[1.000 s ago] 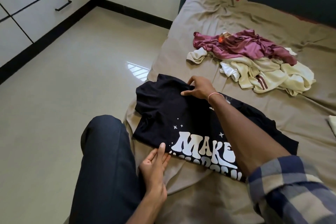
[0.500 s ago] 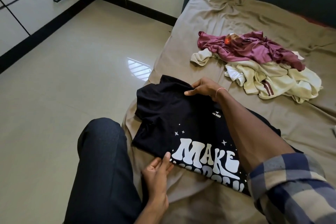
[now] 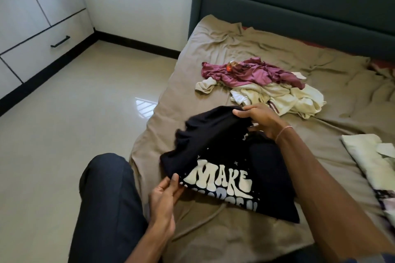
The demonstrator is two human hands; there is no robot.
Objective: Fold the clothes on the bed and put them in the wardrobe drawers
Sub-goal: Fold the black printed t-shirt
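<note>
While the head camera looks down, the black T-shirt [image 3: 213, 141] lies half-lifted on the bed [image 3: 245, 49]; my left hand [image 3: 164, 198] pinches its near edge, my right hand [image 3: 260, 119] its far fold. I judge the cloth light and limp: edges give the surest hold.

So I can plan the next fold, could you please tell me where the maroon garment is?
In the head view, the maroon garment lies crumpled on the bed toward the headboard, partly over the cream clothes, beyond the black T-shirt.
</note>
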